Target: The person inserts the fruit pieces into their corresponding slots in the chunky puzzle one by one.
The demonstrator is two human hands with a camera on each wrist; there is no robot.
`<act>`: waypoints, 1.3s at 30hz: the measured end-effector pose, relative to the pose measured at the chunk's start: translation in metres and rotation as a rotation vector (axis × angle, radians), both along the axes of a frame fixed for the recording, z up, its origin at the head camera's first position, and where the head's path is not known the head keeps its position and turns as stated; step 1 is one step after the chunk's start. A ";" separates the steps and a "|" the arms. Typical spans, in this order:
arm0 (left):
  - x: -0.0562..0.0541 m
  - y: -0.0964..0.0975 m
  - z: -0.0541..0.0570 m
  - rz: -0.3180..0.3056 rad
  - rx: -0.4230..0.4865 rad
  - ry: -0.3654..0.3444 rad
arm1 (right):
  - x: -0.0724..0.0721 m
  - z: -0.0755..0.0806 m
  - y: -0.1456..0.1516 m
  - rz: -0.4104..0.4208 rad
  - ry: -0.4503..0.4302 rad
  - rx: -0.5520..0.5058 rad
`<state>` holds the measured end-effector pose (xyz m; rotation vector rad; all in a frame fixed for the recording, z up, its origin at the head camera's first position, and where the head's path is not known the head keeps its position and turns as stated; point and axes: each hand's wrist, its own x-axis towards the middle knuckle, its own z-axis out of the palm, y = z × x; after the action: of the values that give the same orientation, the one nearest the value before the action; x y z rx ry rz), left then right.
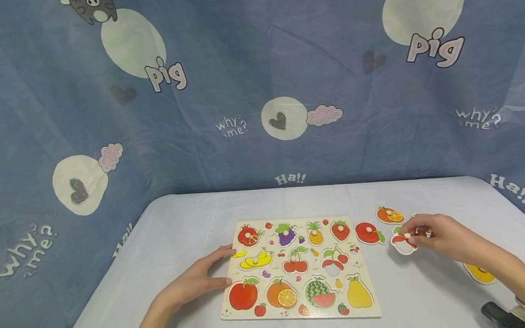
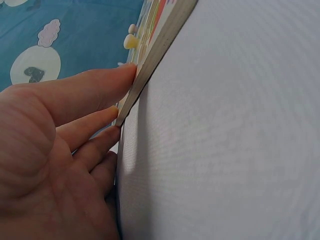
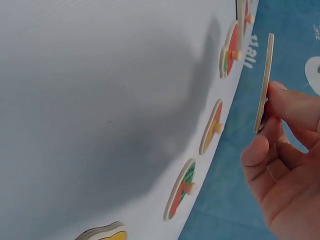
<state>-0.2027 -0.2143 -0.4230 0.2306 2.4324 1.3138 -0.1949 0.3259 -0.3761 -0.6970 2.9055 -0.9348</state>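
Observation:
A wooden fruit puzzle board (image 1: 314,307) lies on the white table. My left hand (image 1: 201,276) rests at its left edge, straight thumb and fingertips against the side. In the left wrist view the thumb (image 2: 95,92) meets the board's edge (image 2: 162,45), and knobs stick up beyond it. Above the table, right of the board, my right hand (image 1: 440,234) pinches a red-and-white fruit puzzle piece (image 1: 402,246) between thumb and fingers. The right wrist view shows that piece (image 3: 266,75) edge-on, raised off the table, its printed face mostly hidden.
Loose knobbed pieces lie to the right: a red fruit (image 1: 367,233), an orange (image 1: 390,215) and a yellow piece (image 1: 479,274) partly under the right forearm. The right wrist view also has a watermelon piece (image 3: 181,190). A blue patterned cloth (image 1: 226,156) hangs behind the table.

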 end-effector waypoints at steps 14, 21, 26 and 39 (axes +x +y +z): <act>0.000 -0.001 0.000 -0.018 0.001 0.009 | 0.000 0.004 -0.012 0.070 0.058 -0.017; 0.000 0.000 0.002 -0.013 -0.001 0.002 | -0.001 0.006 -0.020 0.073 0.022 -0.005; 0.000 0.000 0.002 0.001 -0.006 -0.008 | -0.001 0.008 -0.025 0.077 0.002 -0.004; 0.001 0.003 0.004 0.020 -0.023 -0.026 | 0.002 0.011 -0.041 0.078 -0.014 0.006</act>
<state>-0.2013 -0.2113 -0.4186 0.1831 2.4328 1.2889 -0.1930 0.2854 -0.3653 -0.7932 2.8447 -0.9186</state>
